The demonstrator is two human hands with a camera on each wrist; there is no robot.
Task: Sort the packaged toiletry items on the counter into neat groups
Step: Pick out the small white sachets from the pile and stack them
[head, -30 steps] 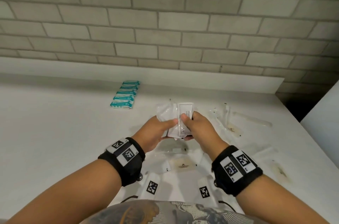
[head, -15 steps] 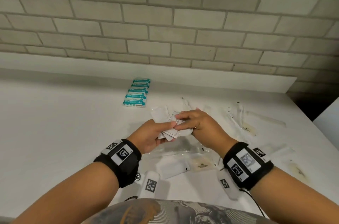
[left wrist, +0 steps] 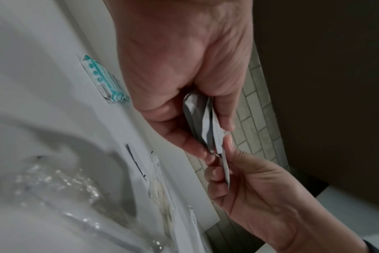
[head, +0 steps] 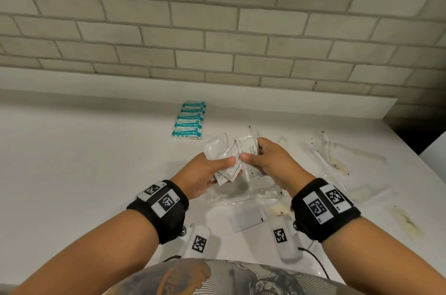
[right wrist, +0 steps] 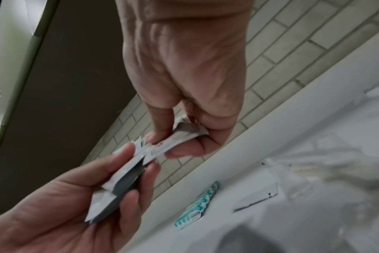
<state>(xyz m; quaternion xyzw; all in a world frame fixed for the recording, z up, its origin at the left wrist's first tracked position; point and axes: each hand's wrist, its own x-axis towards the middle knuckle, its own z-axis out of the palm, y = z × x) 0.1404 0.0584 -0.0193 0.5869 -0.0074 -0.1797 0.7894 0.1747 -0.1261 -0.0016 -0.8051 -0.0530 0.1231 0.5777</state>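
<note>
Over the white counter (head: 96, 174) I hold a fan of white sachets (head: 216, 149) up in both hands. My left hand (head: 226, 166) grips the lower ends of the sachets (left wrist: 203, 123) between thumb and fingers. My right hand (head: 252, 153) pinches the rightmost printed sachet (head: 248, 149), which still overlaps the fan. In the right wrist view that sachet (right wrist: 180, 135) sits between thumb and forefinger. A neat row of teal packets (head: 190, 120) lies by the back ledge, beyond my left hand.
Below my hands lie a flat white sachet (head: 246, 218) and crumpled clear wrappers (head: 241, 195). Several clear-wrapped slim items (head: 325, 149) are scattered on the right side of the counter. A brick wall (head: 217, 29) stands behind the ledge. The counter's right edge (head: 410, 157) drops off.
The sachets went from one upright stack, through a tilted bundle, to a spread fan. My right thumb and fingers now pinch the rightmost sachet by itself.
</note>
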